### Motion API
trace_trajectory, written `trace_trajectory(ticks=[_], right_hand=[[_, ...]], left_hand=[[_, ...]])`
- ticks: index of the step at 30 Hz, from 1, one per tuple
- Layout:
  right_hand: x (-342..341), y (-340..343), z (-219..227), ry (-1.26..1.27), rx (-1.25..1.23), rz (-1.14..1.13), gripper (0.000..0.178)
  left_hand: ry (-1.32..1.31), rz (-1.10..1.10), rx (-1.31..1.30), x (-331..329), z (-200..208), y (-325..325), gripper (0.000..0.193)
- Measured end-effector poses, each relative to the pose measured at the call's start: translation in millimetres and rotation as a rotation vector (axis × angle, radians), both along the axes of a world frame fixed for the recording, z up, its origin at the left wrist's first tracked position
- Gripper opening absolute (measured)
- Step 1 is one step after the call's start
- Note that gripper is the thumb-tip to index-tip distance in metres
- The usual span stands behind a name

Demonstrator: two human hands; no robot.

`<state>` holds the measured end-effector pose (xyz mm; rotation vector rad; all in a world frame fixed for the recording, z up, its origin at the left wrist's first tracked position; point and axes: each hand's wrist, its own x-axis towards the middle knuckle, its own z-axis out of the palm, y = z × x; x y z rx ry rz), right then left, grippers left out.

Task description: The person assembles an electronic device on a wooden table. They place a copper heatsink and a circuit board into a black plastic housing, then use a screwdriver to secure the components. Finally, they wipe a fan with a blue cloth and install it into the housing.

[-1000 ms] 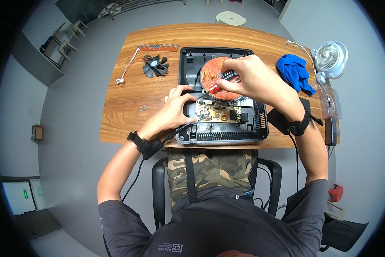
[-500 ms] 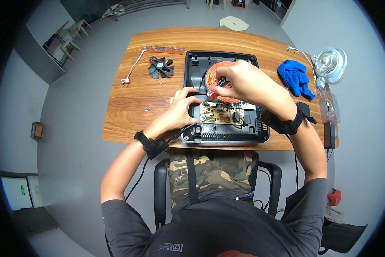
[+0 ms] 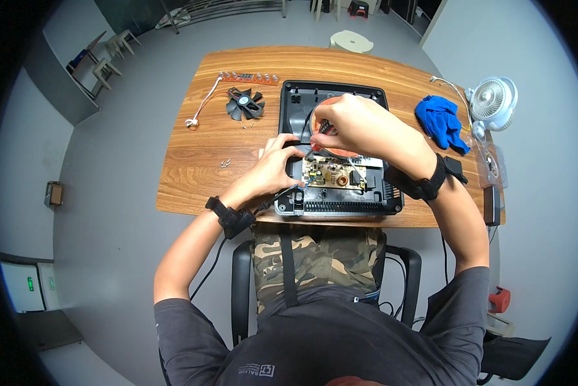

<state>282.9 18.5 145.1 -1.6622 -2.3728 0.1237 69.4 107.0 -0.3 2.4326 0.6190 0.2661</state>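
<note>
My right hand (image 3: 350, 125) is closed around a red-and-black screwdriver (image 3: 326, 128). Its tip points down at the upper left corner of a tan circuit board (image 3: 333, 174) crowded with small parts. That board lies in a black appliance housing (image 3: 292, 119), below a round copper coil (image 3: 340, 153), which my right hand partly covers. At the board's left edge rests my left hand (image 3: 277, 166), its fingers spread. Its thumb is by blue wires at the lower left corner, and its forefinger is near the screwdriver tip.
Left of the housing lie a black fan (image 3: 244, 104), a red strip board (image 3: 250, 78) with a white cable, and several small screws (image 3: 225, 163). To the right are a blue cloth (image 3: 442, 122), a small white desk fan (image 3: 494, 100) and a clear plastic case (image 3: 492, 161).
My right hand has turned slightly and shifted a little left on the screwdriver. My left hand stays at the board's edge. The whole view has shifted slightly.
</note>
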Motion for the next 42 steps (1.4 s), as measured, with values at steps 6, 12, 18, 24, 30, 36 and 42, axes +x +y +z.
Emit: trace_trajectory(ticks=[6, 12, 18, 24, 30, 36, 42], right_hand=[[-17, 5, 16, -0.141, -0.073, -0.001, 0.036], [-28, 8, 18, -0.103, -0.065, -0.001, 0.030], [-23, 23, 15, -0.086, -0.128, 0.009, 0.025], [-20, 16, 11, -0.121, -0.001, 0.004, 0.032], [-22, 3, 30, -0.139, -0.101, -0.074, 0.039], [-14, 11, 23, -0.056, -0.212, -0.166, 0.049], [-18, 2, 24, -0.094, -0.073, -0.179, 0.046]], left_hand=[[0.005, -0.002, -0.004, 0, 2, -1, 0.065], [0.001, 0.005, -0.020, 0, 3, -2, 0.064], [0.008, 0.012, 0.004, 1, 1, -3, 0.063], [0.012, 0.010, 0.026, 3, -2, -1, 0.065], [-0.003, 0.009, 0.055, 1, -3, 0, 0.064], [0.015, 0.002, 0.050, 4, -4, 1, 0.068], [-0.004, 0.005, 0.000, 1, -9, 4, 0.069]])
